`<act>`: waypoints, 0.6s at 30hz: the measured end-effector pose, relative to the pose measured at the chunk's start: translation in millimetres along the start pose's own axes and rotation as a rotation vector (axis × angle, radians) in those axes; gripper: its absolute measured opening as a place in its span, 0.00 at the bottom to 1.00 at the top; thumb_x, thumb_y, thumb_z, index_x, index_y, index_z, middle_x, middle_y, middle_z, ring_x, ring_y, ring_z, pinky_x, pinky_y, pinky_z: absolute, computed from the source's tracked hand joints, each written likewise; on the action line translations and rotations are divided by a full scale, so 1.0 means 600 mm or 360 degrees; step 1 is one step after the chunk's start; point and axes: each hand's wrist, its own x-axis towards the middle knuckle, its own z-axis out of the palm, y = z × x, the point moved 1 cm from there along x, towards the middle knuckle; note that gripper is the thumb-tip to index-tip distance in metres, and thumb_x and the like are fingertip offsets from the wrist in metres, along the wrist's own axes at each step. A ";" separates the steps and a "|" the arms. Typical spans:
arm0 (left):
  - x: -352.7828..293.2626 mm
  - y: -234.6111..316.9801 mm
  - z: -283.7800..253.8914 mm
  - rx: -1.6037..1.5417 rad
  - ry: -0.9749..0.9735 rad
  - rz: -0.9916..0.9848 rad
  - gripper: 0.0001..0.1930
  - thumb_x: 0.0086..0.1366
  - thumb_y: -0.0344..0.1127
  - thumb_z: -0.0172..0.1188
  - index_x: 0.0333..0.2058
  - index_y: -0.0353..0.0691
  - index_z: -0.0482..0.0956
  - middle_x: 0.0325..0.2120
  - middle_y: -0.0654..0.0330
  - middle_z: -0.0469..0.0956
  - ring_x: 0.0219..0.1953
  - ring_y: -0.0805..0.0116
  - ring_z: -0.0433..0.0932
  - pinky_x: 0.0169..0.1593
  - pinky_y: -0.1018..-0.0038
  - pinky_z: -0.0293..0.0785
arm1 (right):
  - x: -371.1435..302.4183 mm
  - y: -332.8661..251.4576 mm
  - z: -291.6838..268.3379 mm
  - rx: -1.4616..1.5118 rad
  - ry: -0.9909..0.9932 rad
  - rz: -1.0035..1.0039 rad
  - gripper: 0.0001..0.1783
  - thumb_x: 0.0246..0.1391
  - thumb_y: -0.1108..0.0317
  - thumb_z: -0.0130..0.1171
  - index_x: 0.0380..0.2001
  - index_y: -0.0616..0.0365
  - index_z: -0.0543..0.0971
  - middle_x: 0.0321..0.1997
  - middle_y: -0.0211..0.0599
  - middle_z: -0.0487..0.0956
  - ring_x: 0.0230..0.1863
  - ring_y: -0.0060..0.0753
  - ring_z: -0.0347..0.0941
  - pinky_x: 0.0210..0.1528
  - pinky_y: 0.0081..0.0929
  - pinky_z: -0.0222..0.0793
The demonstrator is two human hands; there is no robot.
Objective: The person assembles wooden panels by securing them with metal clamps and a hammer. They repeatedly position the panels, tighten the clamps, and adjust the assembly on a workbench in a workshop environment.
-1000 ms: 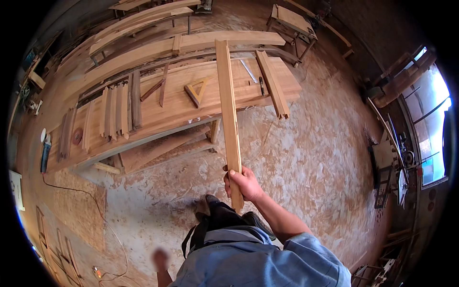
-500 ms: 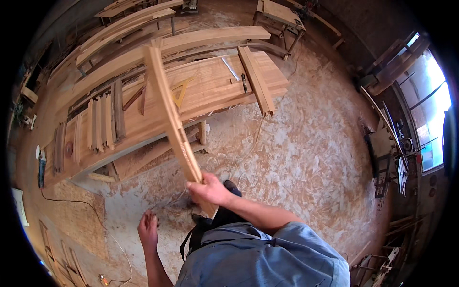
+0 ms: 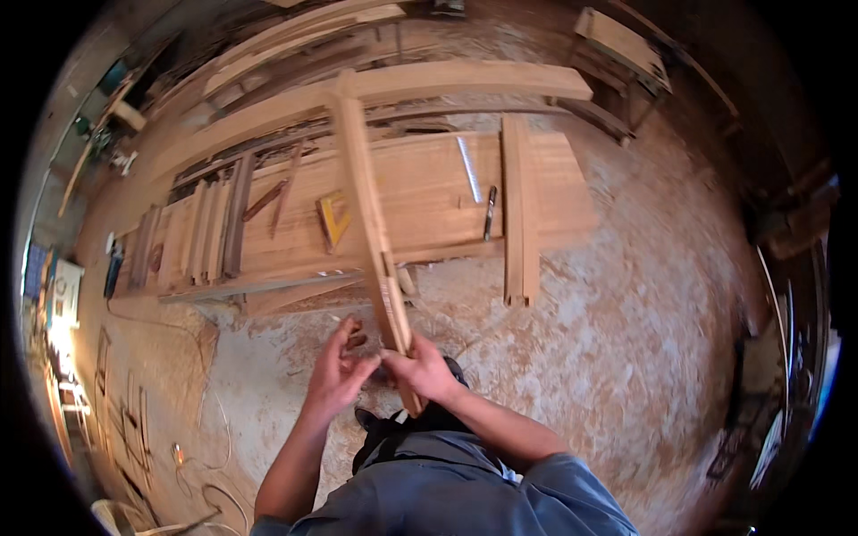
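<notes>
A long wooden rail [image 3: 362,192] with a slot cut near its close end slants from my body out over a wide plank surface [image 3: 429,201]. My right hand [image 3: 427,371] is closed around its near end. Beside it on the left is my left hand [image 3: 340,371], its fingers loosely bent and apart, its thumb reaching close to the rail and my right hand. Whether that thumb touches the wood I cannot tell. On the planks lie a yellow set square [image 3: 325,223], a steel ruler [image 3: 469,170], a dark pen [image 3: 490,214] and two grooved wooden pieces [image 3: 519,223] side by side.
Several wooden strips [image 3: 214,223] lie on the planks' left part, and an angle grinder [image 3: 113,268] with a cord is at the far left. A curved beam [image 3: 465,80] runs behind. At the back right stands a small table [image 3: 621,45]. Sawdust covers the floor [image 3: 626,357].
My left hand has come up from the lower left to beside the rail. My right hand still holds the rail, which now points more straight ahead. The whole view has turned.
</notes>
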 end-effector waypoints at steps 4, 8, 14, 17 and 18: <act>0.009 -0.020 0.034 0.0118 0.0053 -0.0091 0.35 0.59 0.23 0.59 0.63 0.36 0.54 0.56 0.54 0.64 0.53 0.63 0.70 0.54 0.69 0.69 | 0.014 -0.033 -0.069 0.0109 0.0058 0.0069 0.17 0.55 0.68 0.59 0.45 0.62 0.68 0.22 0.27 0.72 0.21 0.19 0.68 0.22 0.23 0.67; -0.003 -0.040 0.035 0.0307 0.0219 -0.0276 0.36 0.57 0.27 0.61 0.62 0.33 0.53 0.56 0.48 0.64 0.53 0.59 0.71 0.51 0.68 0.74 | 0.040 -0.024 -0.123 -0.0498 0.0221 -0.0197 0.24 0.53 0.63 0.62 0.49 0.62 0.66 0.25 0.40 0.75 0.25 0.37 0.74 0.28 0.33 0.71; -0.086 -0.097 -0.004 0.0538 0.0740 -0.0601 0.34 0.58 0.35 0.61 0.61 0.31 0.58 0.51 0.48 0.71 0.47 0.63 0.75 0.50 0.70 0.72 | 0.076 -0.047 -0.154 -0.1091 0.0570 -0.0520 0.32 0.50 0.62 0.63 0.55 0.60 0.62 0.34 0.48 0.76 0.34 0.46 0.75 0.37 0.36 0.71; -0.169 -0.129 -0.022 0.0665 0.0981 -0.0689 0.35 0.58 0.36 0.61 0.60 0.28 0.58 0.50 0.46 0.71 0.45 0.63 0.76 0.48 0.70 0.73 | 0.098 -0.041 -0.146 -0.1144 0.0562 -0.0631 0.30 0.50 0.65 0.62 0.54 0.60 0.63 0.32 0.45 0.76 0.32 0.41 0.75 0.36 0.33 0.71; -0.196 -0.145 -0.027 0.0684 0.1054 -0.0732 0.35 0.57 0.37 0.62 0.59 0.27 0.60 0.50 0.45 0.71 0.45 0.62 0.77 0.48 0.70 0.73 | 0.104 -0.039 -0.140 -0.1191 0.0568 -0.0739 0.29 0.50 0.66 0.62 0.53 0.60 0.63 0.31 0.43 0.76 0.31 0.38 0.75 0.35 0.32 0.71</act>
